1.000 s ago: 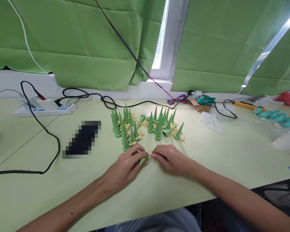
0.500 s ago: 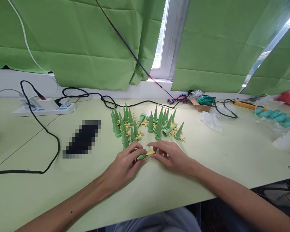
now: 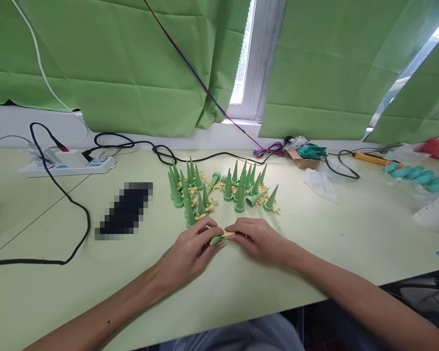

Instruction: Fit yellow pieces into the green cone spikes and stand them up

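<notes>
My left hand (image 3: pixel 201 243) is closed on a green plastic spike (image 3: pixel 215 240), its tip pointing left toward me. A small yellow plastic valve (image 3: pixel 228 234) is at the spike's right end, pinched by the fingers of my right hand (image 3: pixel 256 239). The two hands almost meet over the table, and my fingers hide most of both parts. Just beyond them stand several green cone-shaped spikes (image 3: pixel 240 192), mostly upright, with a few lying on their sides. Small yellow valves (image 3: pixel 263 197) lie loose among these or stick out from their bases.
A pixelated dark rectangle (image 3: pixel 126 210) lies to the left. Behind it are a white power strip (image 3: pixel 69 167) and a black cable (image 3: pixel 82 207). Toward the right are a small cardboard box (image 3: pixel 303 160), a clear plastic bag (image 3: pixel 320 184) and teal bulb-shaped pieces (image 3: pixel 417 173).
My right hand has shifted slightly down, its fingers closing more over the yellow valve. The valve's upright stem no longer shows. My left hand keeps its hold on the green spike.
</notes>
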`<action>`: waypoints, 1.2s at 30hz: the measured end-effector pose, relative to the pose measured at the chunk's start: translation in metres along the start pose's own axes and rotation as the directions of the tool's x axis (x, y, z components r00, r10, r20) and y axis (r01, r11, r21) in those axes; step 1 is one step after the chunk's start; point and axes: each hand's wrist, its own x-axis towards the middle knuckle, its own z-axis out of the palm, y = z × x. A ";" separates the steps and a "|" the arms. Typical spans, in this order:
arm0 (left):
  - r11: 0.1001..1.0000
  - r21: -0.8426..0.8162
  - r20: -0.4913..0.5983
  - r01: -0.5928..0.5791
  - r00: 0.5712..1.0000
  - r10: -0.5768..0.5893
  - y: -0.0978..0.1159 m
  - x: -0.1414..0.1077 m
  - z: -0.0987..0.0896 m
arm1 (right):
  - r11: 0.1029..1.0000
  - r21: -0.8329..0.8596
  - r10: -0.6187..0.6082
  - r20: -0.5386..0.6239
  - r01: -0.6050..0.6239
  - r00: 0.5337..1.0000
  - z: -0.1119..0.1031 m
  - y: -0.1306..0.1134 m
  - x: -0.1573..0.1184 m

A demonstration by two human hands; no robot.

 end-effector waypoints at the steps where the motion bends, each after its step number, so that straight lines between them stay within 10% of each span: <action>1: 1.000 0.005 0.004 -0.006 1.000 0.006 0.000 0.000 0.000 | 1.000 -0.004 0.009 0.016 -0.009 1.000 0.000 -0.001 0.000; 24: 0.998 0.033 0.041 -0.055 0.998 0.054 0.000 -0.002 0.002 | 0.992 -0.075 0.116 0.205 -0.102 0.972 -0.005 -0.006 0.004; 36: 0.997 0.047 -0.028 0.058 0.998 -0.056 -0.001 0.001 0.001 | 0.993 0.037 0.105 0.084 -0.109 0.991 -0.004 -0.008 0.002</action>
